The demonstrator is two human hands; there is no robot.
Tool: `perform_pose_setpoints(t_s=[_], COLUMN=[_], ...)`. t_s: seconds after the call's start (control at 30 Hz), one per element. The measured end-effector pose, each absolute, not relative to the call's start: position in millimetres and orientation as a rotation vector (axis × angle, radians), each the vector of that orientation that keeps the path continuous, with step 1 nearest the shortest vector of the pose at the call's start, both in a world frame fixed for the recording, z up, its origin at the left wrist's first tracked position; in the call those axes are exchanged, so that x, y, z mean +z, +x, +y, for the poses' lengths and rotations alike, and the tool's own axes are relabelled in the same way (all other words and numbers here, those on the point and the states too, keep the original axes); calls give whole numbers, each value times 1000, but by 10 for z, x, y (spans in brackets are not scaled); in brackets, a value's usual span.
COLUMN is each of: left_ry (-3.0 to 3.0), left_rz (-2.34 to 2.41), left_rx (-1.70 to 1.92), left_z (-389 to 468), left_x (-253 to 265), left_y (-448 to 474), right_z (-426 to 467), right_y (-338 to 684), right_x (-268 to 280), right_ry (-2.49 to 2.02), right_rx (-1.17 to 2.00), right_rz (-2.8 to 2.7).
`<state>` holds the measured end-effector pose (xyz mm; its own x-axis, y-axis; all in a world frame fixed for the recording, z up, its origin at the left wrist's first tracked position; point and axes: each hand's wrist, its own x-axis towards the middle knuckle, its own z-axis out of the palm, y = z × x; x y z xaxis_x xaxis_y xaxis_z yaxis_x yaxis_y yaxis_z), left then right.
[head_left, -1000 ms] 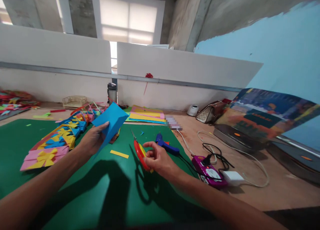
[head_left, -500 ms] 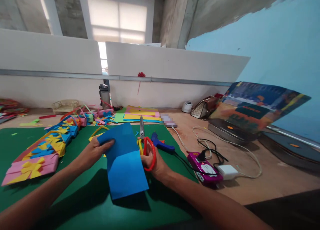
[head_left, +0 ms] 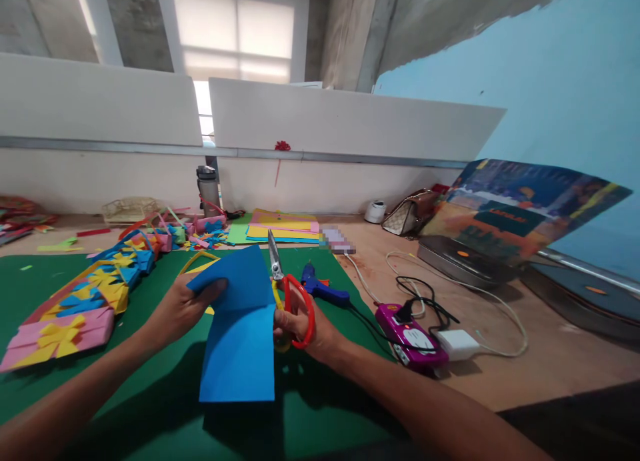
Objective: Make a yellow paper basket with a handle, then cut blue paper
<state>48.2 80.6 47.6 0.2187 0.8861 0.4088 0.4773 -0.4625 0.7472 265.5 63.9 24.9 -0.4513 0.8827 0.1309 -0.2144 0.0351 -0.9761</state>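
My left hand (head_left: 193, 304) pinches the upper left corner of a folded sheet of blue paper (head_left: 239, 357), thumb on top. A crease crosses the sheet, and its lower half hangs over the green mat (head_left: 165, 407). My right hand (head_left: 307, 324) grips a pair of scissors (head_left: 301, 301) with red and yellow handles, fingers through the loops. The blades point up and away, just beyond the paper's right edge. Whether the right thumb touches the paper I cannot tell. Behind the scissors a blue glue gun (head_left: 325, 289) lies on the mat.
Paper gift bags with bows (head_left: 65, 334) line the mat's left side. Coloured sheets (head_left: 285, 226) and a bottle (head_left: 207, 193) stand at the back. On the right are a purple power strip (head_left: 411, 337), cables, a white charger (head_left: 457, 345) and a handbag (head_left: 413, 213).
The blue paper's lower half has swung left and hangs straighter. The scissors have tilted, their tips moving left, and the right hand has shifted slightly.
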Motion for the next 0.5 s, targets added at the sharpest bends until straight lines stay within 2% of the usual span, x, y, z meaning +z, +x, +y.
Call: perform_pose_setpoints(t_s=[0.13, 0.5], left_ry=[2127, 2216], left_rz=[1266, 1164], left_rx=[1206, 1254], left_z=[805, 767], left_x=[446, 414], left_y=[514, 575], right_z=[641, 681], right_y=[2686, 2744], right_x=[245, 314], right_ry=[-755, -925], right_rx=[1578, 1329], right_rz=[-1430, -1484])
